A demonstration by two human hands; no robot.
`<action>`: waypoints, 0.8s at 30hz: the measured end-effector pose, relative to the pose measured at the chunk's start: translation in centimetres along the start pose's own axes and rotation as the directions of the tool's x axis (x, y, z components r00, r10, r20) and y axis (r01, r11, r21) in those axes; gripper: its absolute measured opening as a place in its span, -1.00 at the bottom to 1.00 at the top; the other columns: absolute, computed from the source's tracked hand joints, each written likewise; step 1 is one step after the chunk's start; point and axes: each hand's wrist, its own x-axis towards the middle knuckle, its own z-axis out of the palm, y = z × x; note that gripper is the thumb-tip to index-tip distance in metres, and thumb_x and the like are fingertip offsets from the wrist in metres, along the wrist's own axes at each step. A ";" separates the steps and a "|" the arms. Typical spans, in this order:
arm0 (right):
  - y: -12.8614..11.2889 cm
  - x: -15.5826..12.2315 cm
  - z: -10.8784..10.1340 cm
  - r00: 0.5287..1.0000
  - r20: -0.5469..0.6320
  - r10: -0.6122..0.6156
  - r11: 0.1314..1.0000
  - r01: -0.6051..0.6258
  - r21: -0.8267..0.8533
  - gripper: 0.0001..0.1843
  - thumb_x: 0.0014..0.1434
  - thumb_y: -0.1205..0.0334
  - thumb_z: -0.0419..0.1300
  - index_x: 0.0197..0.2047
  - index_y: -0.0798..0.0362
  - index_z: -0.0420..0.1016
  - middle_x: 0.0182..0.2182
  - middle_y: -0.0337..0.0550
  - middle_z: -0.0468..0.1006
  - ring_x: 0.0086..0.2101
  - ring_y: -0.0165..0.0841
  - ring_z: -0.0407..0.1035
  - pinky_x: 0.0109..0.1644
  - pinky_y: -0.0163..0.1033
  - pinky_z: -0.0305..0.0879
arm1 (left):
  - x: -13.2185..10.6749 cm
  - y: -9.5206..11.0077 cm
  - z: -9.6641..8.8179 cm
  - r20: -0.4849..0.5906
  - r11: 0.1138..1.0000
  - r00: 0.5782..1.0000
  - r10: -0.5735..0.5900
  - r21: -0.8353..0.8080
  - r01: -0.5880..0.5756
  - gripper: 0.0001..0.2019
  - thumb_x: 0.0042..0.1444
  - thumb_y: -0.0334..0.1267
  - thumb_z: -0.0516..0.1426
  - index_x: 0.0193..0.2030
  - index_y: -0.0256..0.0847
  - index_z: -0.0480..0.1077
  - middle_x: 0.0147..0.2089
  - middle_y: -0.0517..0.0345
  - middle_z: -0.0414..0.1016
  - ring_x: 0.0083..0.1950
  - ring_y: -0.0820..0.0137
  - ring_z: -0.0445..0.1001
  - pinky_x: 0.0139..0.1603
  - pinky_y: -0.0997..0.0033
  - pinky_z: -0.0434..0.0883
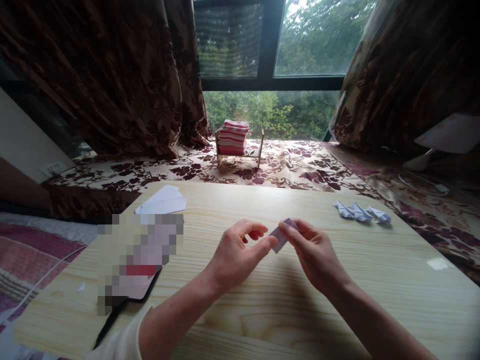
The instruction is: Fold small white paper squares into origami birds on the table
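Both hands meet over the middle of a light wooden table (240, 310). My left hand (234, 255) and my right hand (313, 252) pinch a small folded piece of pale paper (280, 238) between thumbs and fingertips, just above the tabletop. Three small folded white paper shapes (360, 212) lie in a row at the table's far right. A white sheet of paper (164, 201) lies at the far left edge.
A pixelated flat object over a dark pad (137, 260) lies at left. A small white scrap (436, 263) sits at right. Beyond the table, a tiny wooden rack with striped folded cloth (235, 140) stands on a floral ledge under the window. A cable (423, 182) runs at right.
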 end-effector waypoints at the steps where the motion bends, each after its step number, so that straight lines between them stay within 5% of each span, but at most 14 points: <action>1: 0.1 -0.3 0.4 0.999 0.040 0.010 1.000 -0.010 -0.008 -0.74 0.03 0.05 0.30 -0.41 0.10 0.50 -0.49 -0.23 0.46 -0.42 -0.41 0.29 -0.30 -0.30 0.24 | -0.1 0.1 0.1 0.035 1.000 0.999 0.001 -0.009 -0.001 -0.85 0.05 -0.25 0.18 -0.31 -0.29 0.49 -0.32 0.11 0.51 -0.31 0.42 0.39 -0.28 0.48 0.29; 6: -0.2 -0.6 0.5 0.983 0.179 0.045 0.987 -0.017 -0.160 -0.75 0.09 0.06 0.25 -0.39 0.10 0.48 -0.47 -0.21 0.48 -0.41 -0.39 0.34 -0.28 -0.29 0.27 | -0.6 -0.3 0.1 0.100 0.999 0.995 0.022 0.041 -0.026 -0.80 0.12 -0.34 0.08 -0.47 -0.30 0.47 -0.45 0.10 0.46 -0.37 0.42 0.38 -0.33 0.47 0.28; 11: -0.5 -0.3 -0.7 0.909 0.407 -0.094 0.819 0.303 -0.488 -0.85 0.15 0.18 0.19 -0.36 0.05 0.53 -0.44 -0.17 0.51 -0.39 -0.35 0.37 -0.29 -0.27 0.27 | -1.0 -1.4 -0.2 0.172 0.937 0.970 0.170 0.278 -0.213 -0.76 0.12 -0.39 0.04 -0.50 -0.26 0.47 -0.47 0.11 0.40 -0.38 0.42 0.36 -0.33 0.43 0.25; 15: -0.7 -0.3 -1.0 0.821 0.556 -0.130 0.704 0.471 -0.531 -0.80 0.19 0.24 0.12 -0.39 0.05 0.54 -0.43 -0.13 0.49 -0.40 -0.35 0.35 -0.33 -0.27 0.26 | -1.3 -1.5 -0.2 0.232 0.879 0.945 0.232 0.366 -0.305 -0.77 0.06 -0.43 0.05 -0.57 -0.24 0.41 -0.50 0.13 0.37 -0.38 0.40 0.33 -0.34 0.41 0.22; 19: -1.3 -0.2 -1.2 0.802 0.594 -0.067 0.743 0.438 -0.507 -0.74 0.22 0.22 0.09 -0.41 0.06 0.55 -0.44 -0.11 0.50 -0.39 -0.35 0.35 -0.34 -0.28 0.26 | -1.2 -1.2 0.1 0.266 0.922 0.947 0.180 0.290 -0.257 -0.74 0.07 -0.45 0.03 -0.59 -0.25 0.39 -0.52 0.15 0.35 -0.40 0.43 0.34 -0.36 0.44 0.22; 24: -1.4 1.3 -2.9 0.831 0.548 -0.092 0.789 0.397 -0.469 -0.74 0.20 0.18 0.12 -0.41 0.07 0.57 -0.43 -0.11 0.52 -0.38 -0.33 0.37 -0.30 -0.26 0.28 | -0.8 -0.8 0.3 0.227 0.948 0.963 0.146 0.245 -0.201 -0.72 0.09 -0.42 0.03 -0.61 -0.26 0.40 -0.53 0.15 0.35 -0.42 0.44 0.34 -0.38 0.45 0.22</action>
